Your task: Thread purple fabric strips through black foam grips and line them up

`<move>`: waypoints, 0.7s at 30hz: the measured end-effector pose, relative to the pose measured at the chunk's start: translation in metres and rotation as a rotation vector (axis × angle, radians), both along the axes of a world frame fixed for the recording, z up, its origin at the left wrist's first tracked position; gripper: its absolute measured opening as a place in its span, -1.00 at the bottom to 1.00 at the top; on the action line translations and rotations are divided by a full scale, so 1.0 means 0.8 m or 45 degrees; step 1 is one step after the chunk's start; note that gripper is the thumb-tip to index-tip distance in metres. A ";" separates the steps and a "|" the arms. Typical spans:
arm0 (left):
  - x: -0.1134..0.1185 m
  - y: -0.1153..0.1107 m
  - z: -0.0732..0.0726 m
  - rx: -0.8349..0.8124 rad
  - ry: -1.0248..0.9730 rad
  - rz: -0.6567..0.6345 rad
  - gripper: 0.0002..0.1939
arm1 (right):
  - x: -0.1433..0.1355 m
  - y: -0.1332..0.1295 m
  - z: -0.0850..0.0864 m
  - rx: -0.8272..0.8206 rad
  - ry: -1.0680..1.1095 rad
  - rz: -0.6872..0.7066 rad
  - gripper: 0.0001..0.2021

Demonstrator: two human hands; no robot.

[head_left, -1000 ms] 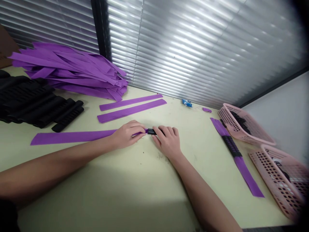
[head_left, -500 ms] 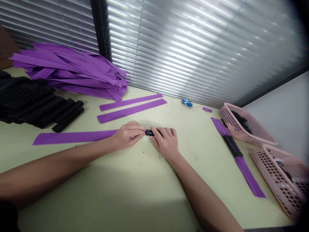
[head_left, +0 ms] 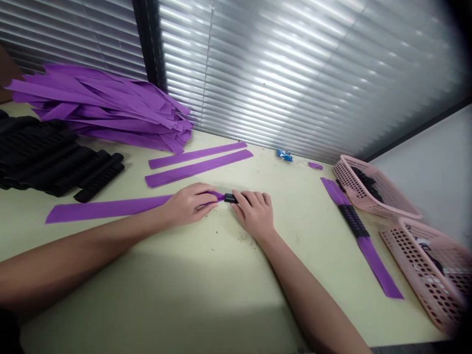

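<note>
My left hand (head_left: pixel 193 202) pinches a purple fabric strip (head_left: pixel 110 208) close to its right end. The strip runs out flat to the left under my wrist. At its bunched tip the purple goes into the mouth of a black tube (head_left: pixel 231 198). Around that tube my right hand (head_left: pixel 255 209) is closed, and most of the tube is hidden under the fingers. Two more purple strips (head_left: pixel 199 167) lie flat beyond my left hand. To the right, a purple strip with a black sleeve (head_left: pixel 354 221) around its middle rests on the table.
A heap of purple strips (head_left: pixel 110 108) and a pile of black tubes (head_left: pixel 55 157) fill the left back. Two pink baskets (head_left: pixel 376 196) with black items stand at the right. A small blue packet (head_left: pixel 284 155) and a purple scrap (head_left: pixel 315 165) lie near the window blinds (head_left: pixel 265 83).
My left hand has shifted slightly left along the strip, so more bunched purple shows between its fingers and the black tube. My right hand keeps its hold. The view has shifted slightly.
</note>
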State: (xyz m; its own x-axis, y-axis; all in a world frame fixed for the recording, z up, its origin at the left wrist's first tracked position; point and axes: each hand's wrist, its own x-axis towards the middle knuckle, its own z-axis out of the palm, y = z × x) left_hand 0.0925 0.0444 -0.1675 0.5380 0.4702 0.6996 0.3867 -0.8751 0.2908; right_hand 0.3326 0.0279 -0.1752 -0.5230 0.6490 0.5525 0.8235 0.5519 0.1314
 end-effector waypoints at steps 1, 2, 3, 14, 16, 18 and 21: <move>0.000 0.000 -0.001 0.002 0.000 0.000 -0.88 | 0.000 0.000 0.000 0.000 -0.006 0.008 -0.67; 0.001 0.000 -0.001 0.004 -0.001 0.002 -0.88 | 0.000 0.000 0.001 -0.001 -0.012 0.015 -0.67; 0.001 -0.001 -0.002 0.004 -0.001 0.004 -0.88 | 0.000 0.000 0.001 -0.001 -0.016 0.021 -0.67; 0.006 -0.003 -0.008 -0.042 -0.026 -0.009 -0.85 | -0.007 -0.005 0.003 -0.016 -0.015 0.004 -0.67; 0.008 -0.004 -0.009 -0.040 -0.033 -0.013 -0.85 | -0.010 -0.007 0.003 -0.008 -0.021 0.019 -0.67; 0.010 -0.005 -0.008 -0.035 -0.036 -0.013 -0.85 | -0.012 -0.009 0.003 -0.002 -0.022 0.024 -0.67; 0.012 -0.007 -0.003 -0.028 -0.015 -0.004 -0.86 | -0.013 -0.009 0.003 0.003 -0.015 0.020 -0.67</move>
